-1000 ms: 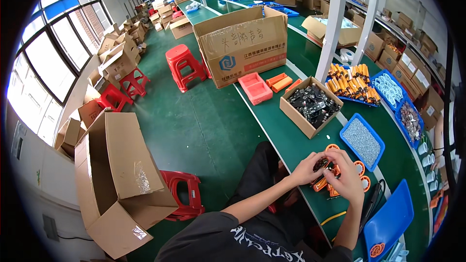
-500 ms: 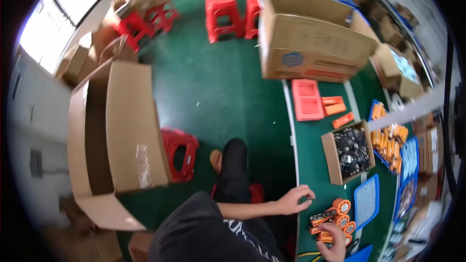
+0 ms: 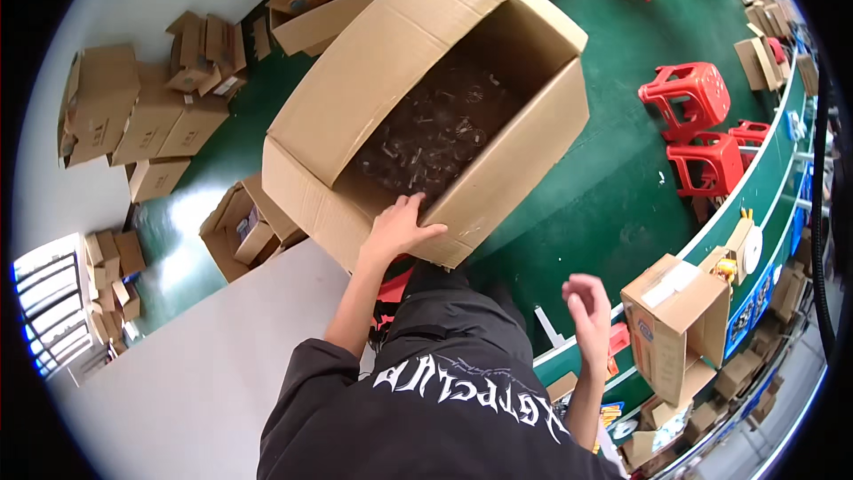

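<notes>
A large cardboard box stands in front of me with its top flaps apart. Many small clear or shiny parts, too dim to name, lie inside it. My left hand is at the box's near rim, fingers stretched over the opening and thumb out to the side; nothing shows in its grasp. Off to the right, my right hand is raised beside the green workbench, empty, with fingers loosely bent and thumb apart.
The curved green bench runs along my right, bearing another cardboard box. Red stools stand on the green floor before it. Stacked cartons line the left wall, and a pale flat surface lies at lower left.
My view has swung left, bringing the large box to the front. My hands have left the orange parts on the bench; the left is at the box rim, the right is raised.
</notes>
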Action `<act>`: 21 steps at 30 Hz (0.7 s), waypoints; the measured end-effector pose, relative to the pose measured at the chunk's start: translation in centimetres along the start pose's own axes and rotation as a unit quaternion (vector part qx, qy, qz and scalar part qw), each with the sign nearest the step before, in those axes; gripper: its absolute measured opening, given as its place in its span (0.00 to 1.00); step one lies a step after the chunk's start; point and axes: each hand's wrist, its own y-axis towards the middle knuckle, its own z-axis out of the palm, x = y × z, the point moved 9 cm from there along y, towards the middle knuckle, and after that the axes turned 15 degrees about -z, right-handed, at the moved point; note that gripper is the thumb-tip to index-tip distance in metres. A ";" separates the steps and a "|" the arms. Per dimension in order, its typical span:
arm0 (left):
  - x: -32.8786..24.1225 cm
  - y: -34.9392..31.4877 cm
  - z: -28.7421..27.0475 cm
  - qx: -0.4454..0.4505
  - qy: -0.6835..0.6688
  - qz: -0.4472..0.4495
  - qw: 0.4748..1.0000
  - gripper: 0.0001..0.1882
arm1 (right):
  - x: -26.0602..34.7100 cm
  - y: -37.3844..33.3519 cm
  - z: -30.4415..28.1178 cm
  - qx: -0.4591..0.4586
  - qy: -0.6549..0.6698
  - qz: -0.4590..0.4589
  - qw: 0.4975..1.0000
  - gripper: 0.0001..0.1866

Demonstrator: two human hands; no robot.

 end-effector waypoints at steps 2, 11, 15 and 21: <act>0.2 0.3 1.2 0.028 -0.022 -0.006 0.999 0.31 | 3.7 7.4 2.9 0.053 -0.104 -0.107 0.987 0.13; -1.9 3.2 1.1 0.200 -0.242 0.103 0.944 0.46 | -0.5 31.3 19.0 0.447 -0.512 -0.374 0.631 0.20; 1.8 7.8 -8.9 -0.144 -0.044 -0.172 0.973 0.27 | -8.2 35.9 18.0 0.581 -0.514 -0.208 0.596 0.21; 2.1 2.9 -25.0 -0.626 -0.048 -0.129 0.767 0.26 | -9.7 35.9 21.6 0.784 -0.438 -0.119 0.425 0.23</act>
